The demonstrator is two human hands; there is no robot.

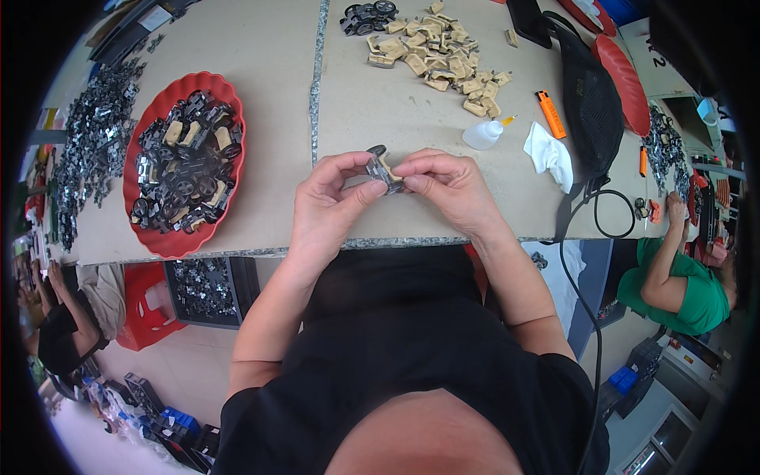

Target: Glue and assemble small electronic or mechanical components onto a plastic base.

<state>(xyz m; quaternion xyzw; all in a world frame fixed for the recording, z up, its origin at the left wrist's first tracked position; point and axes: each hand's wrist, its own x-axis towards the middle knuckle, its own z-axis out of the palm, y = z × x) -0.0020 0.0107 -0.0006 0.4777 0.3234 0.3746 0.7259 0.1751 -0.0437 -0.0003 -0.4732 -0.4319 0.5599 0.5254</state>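
Note:
Near the table's front edge, between my hands, is a small toy car chassis (383, 168), grey with a black wheel at its top and a beige piece along its right side. My left hand (328, 198) is closed around the chassis's left side, thumb below and fingers above. My right hand (447, 182) pinches the beige piece at the right side, thumb and forefinger together. Their fingertips hide part of the chassis. Beyond them lies a pile of loose beige pieces (451, 59), with several black wheeled chassis (368, 17) beside it.
To the left stands a red scalloped tray (239, 170) heaped with wheeled parts; grey parts (95, 134) lie beyond it. At right are a white dropper bottle (481, 135), an orange cutter (552, 115), a white cloth (548, 157) and a black bag (594, 111). Other people sit at both sides.

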